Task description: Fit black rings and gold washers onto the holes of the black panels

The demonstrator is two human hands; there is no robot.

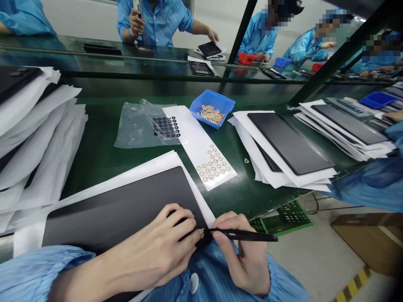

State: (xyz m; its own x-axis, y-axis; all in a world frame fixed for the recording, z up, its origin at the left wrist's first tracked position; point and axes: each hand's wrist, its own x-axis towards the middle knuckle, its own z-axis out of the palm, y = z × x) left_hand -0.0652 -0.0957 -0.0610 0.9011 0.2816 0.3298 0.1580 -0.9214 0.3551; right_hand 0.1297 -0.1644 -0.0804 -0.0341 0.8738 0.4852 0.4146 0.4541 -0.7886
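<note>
A dark grey tablet back cover (126, 205) lies on white paper sheets right in front of me. My left hand (160, 247) rests over its right end, fingers bent and pressed against it, the thumb mostly hidden. At the index fingertip a small pale ring (202, 230) shows by the cover's corner. Black tweezers (252, 235) are pinched in my right hand (242, 256), their tip touching or very near that ring. Beyond the cover, a white sheet (192, 142) carries rows of pale rings. A blue bin (217, 100) holds many loose rings.
Tall paper-interleaved stacks (37, 151) stand at left. Another stack with a dark cover (289, 142) is at right. Clear plastic film (135, 126) with black rings lies behind. A green crate (286, 218) and cardboard box (371, 239) sit below right. Several co-workers sit opposite and at right.
</note>
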